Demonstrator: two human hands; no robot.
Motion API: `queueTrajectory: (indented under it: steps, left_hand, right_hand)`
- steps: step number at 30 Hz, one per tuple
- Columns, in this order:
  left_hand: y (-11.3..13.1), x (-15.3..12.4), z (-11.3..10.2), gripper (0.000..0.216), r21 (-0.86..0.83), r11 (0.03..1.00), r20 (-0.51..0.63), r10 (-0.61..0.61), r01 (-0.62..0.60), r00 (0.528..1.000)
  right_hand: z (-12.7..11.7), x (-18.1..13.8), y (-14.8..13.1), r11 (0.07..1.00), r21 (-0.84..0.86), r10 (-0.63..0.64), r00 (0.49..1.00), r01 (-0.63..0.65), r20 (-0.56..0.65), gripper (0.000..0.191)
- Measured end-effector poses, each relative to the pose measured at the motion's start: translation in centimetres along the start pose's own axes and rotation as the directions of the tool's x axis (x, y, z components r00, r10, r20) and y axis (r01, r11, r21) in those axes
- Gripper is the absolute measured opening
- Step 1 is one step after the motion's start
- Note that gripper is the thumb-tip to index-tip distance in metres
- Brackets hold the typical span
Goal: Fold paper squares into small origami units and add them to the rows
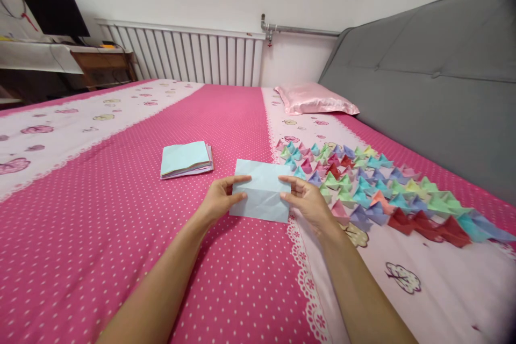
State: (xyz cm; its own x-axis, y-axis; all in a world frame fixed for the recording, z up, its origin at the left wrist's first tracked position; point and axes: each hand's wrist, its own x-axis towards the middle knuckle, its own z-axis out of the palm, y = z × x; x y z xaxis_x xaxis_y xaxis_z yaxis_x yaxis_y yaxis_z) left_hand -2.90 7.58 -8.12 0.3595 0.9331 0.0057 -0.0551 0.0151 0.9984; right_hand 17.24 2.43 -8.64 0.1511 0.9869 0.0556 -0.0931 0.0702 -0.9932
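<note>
Inspecting, we find the left hand point(221, 197) nearly closed, thumb and fingers pinching the left edge of one pale blue sheet point(262, 196) over the bedspread point(229, 113); the right hand point(309, 201) grips its right edge likewise. We count one paper stack point(185, 156) left of the sheet, one pillow point(316, 99), and dozens of paper boats point(400, 220), too crowded for exact count.

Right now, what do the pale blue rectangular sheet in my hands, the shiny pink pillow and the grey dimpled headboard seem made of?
The pale blue rectangular sheet looks like matte paper, with crisp edges and a crease. The shiny pink pillow seems covered in satiny fabric, judging by its highlights. The grey headboard appears matte and upholstered, given its dimples; perhaps cloth or leatherette.
</note>
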Motion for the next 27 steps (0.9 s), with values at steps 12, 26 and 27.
queueTrajectory:
  steps: [12, 26, 27]
  left_hand:
    - [-0.3, 0.0, -0.1, 0.050, 0.071, 0.997, -0.001, 0.029, -0.029, 1.000]
    - [-0.9, 0.3, -0.5, 0.042, 0.390, 0.913, -0.059, 0.156, -0.121, 0.986]
    - [-0.9, 0.2, -0.4, 0.041, 0.392, 0.912, -0.066, 0.161, -0.123, 0.985]
  right_hand:
    - [0.1, 0.0, 0.4, 0.999, -0.034, 0.018, 0.995, -0.015, 0.094, 0.049]
    - [-0.1, 0.6, 1.2, 0.923, -0.368, -0.126, 0.992, 0.108, -0.024, 0.041]
    - [-0.1, 0.6, 1.1, 0.914, -0.390, -0.138, 0.990, 0.114, -0.033, 0.040]
